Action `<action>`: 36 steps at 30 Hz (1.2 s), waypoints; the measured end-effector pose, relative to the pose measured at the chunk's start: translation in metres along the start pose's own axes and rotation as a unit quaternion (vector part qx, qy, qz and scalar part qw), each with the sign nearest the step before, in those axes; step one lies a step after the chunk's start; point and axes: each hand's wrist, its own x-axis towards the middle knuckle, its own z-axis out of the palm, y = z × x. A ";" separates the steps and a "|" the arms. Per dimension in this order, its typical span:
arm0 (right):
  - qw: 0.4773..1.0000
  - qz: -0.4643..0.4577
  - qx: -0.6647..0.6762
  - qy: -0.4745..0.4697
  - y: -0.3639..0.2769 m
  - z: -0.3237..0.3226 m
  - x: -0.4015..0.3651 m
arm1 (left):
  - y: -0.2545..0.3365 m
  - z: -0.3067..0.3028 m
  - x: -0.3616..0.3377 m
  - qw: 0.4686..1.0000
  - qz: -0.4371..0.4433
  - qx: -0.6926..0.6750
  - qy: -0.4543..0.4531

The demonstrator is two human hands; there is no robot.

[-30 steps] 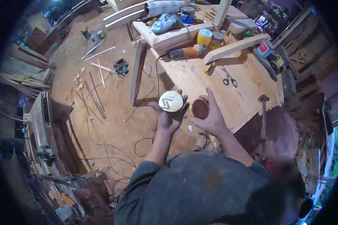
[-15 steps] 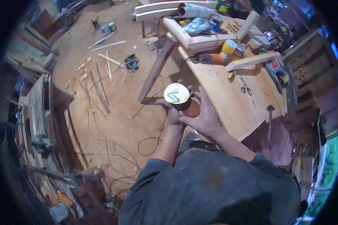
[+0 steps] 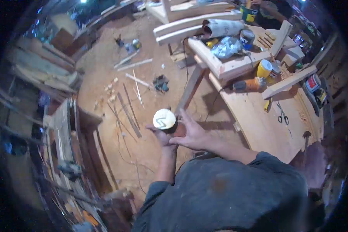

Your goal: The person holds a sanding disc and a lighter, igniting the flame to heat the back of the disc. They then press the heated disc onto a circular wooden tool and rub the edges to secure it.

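Note:
Both hands are close together in front of my torso, over the floor. My left hand (image 3: 163, 137) has its thumb and fingers around a round white piece (image 3: 164, 118), whose flat face bears a grey S-shaped mark. A reddish-brown round piece (image 3: 179, 130) sits just right of and below the white one, partly hidden by fingers. My right hand (image 3: 194, 136) curves around it, thumb toward the left palm. I cannot tell whether the two pieces are joined.
On the right, a workbench (image 3: 255, 123) carries an orange power tool (image 3: 249, 84), scissors (image 3: 283, 114), a yellow container (image 3: 264, 69) and timber. A dark green tool (image 3: 161, 83) and wood strips (image 3: 129, 106) lie on the floor. A person (image 3: 272, 11) is at the back right.
My view has turned, so the bench and floor items appear farther right and lower. Both hands appear farther left and lower with the round pieces, and less of the reddish-brown face shows.

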 end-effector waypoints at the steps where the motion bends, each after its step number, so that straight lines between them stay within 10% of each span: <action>1: 1.000 0.014 0.017 0.010 0.005 -0.008 0.017 | 0.003 0.009 0.016 1.000 -0.002 0.007 0.001; 8: 1.000 -0.010 -0.013 0.025 0.045 -0.089 0.109 | 0.000 0.041 0.115 0.995 -0.080 0.028 -0.051; 14: 0.965 0.122 0.213 0.092 0.074 -0.116 0.126 | -0.026 0.030 0.189 0.987 -0.153 0.013 -0.044; 20: 0.973 0.019 0.031 0.228 0.078 -0.110 0.130 | -0.057 0.083 0.232 0.977 -0.172 0.128 -0.010; 25: 0.930 0.122 -0.052 0.343 0.037 -0.134 0.135 | -0.079 0.112 0.267 0.921 -0.335 0.069 -0.188; 36: 0.863 0.152 -0.092 0.472 0.017 -0.145 0.121 | -0.119 0.145 0.267 0.838 -0.492 -0.034 -0.235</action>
